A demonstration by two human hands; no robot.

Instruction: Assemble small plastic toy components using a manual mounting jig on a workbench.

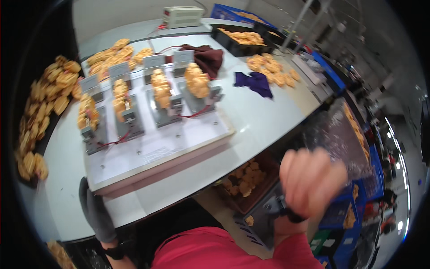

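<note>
A white test board on the table carries several grey clamp fixtures with red wires. In each fixture stands a yellow-tan moulded piece, its exact kind unclear. My left hand, in a grey glove, is beside the board's near left corner at the table edge. Its fingers are stretched out and hold nothing that I can see. Bare and blurred by motion, my right hand is raised off the table's front edge, to the right. The fingers look bent, but whether anything is in them is hidden.
Similar pieces fill a black bin at the left and a black tray at the back. A purple cloth, a brown cloth and a power supply box are on the table. Below is a brown crate.
</note>
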